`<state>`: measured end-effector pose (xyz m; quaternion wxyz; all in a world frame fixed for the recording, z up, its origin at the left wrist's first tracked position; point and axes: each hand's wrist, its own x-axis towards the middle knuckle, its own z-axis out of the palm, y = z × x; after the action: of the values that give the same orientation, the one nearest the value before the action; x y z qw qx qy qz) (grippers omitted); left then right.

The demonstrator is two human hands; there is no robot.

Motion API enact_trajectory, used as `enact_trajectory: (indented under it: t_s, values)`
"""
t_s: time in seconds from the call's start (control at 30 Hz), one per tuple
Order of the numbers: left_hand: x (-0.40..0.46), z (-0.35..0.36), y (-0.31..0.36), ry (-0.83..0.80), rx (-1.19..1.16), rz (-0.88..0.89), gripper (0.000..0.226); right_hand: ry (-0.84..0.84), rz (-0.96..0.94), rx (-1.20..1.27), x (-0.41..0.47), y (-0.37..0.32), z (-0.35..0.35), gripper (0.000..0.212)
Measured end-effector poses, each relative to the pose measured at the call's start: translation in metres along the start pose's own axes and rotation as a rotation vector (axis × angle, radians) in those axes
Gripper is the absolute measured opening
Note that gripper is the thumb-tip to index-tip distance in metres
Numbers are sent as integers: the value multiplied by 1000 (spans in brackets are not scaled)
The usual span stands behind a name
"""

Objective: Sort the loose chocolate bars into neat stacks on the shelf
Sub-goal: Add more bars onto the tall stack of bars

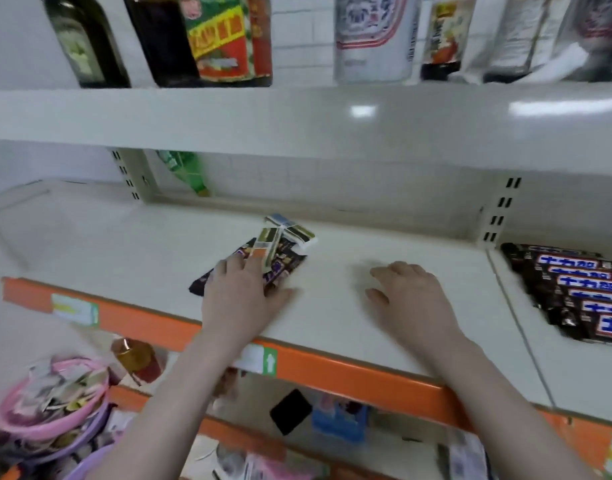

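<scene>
The left hand is laid flat, fingers spread, on the loose chocolate bars heaped mid-shelf; apparently nothing is gripped. The right hand is held open and empty, well apart from them. A neat stack is seen at right.

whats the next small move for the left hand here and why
Probably close the left hand on the loose pile of bars it rests on and square them up. The bars lie crossed at angles, light ones over dark, while the dark bars on the right are already in a neat row. The right hand lies flat and empty on the shelf.
</scene>
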<state>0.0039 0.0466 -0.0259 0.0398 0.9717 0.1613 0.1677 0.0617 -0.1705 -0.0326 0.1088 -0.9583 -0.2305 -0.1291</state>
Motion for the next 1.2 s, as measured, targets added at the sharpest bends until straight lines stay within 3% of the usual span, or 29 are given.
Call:
enact_trajectory:
  t_s: [0.1,0.27,0.43,0.7,0.83,0.93,1.03,1.2]
  values:
    - [19,3,-27,-68,-10,19,92,-35,53,-5,24,-28,7,34]
    - [51,14,-29,-328,-5,3,112,-92,126,19,61,-42,15,35]
    - [68,21,-26,-497,12,8,114,-117,149,109,97,-43,25,34]
    - [80,16,-37,-499,-91,66,80,-212,161,172,147,-61,39,36]
    - [84,7,-44,-411,-174,170,38,-234,133,191,164,-70,47,35]
    - [85,2,-46,-350,-122,206,25,-230,130,199,169,-74,54,32]
    - [81,5,-43,-297,-51,212,27,-224,169,243,173,-73,60,35]
    - [79,16,-37,-275,61,213,56,-255,260,345,175,-67,57,45]
